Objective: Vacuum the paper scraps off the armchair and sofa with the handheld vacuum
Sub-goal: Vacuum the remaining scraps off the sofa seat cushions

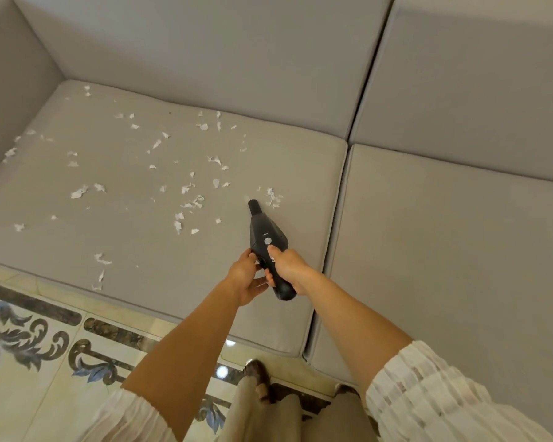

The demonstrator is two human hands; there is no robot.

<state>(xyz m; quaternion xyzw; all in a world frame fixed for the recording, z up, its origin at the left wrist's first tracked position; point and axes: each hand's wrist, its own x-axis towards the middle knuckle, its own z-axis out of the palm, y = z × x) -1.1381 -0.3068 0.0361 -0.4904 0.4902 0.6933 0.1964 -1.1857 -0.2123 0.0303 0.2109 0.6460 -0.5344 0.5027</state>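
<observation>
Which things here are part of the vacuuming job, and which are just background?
Job:
- handheld vacuum
- paper scraps on the left seat cushion
- right hand gripping the vacuum, left hand at its handle

Background:
- right seat cushion, no scraps seen
- patterned floor tiles

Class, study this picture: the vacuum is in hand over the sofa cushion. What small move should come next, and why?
Probably ease the handheld vacuum forward and slightly right, so its nozzle reaches the nearest cluster of paper scraps. The right hand grips the handle, thumb by the button; the left hand steadies it. Most scraps still lie further left on the seat cushion.
</observation>
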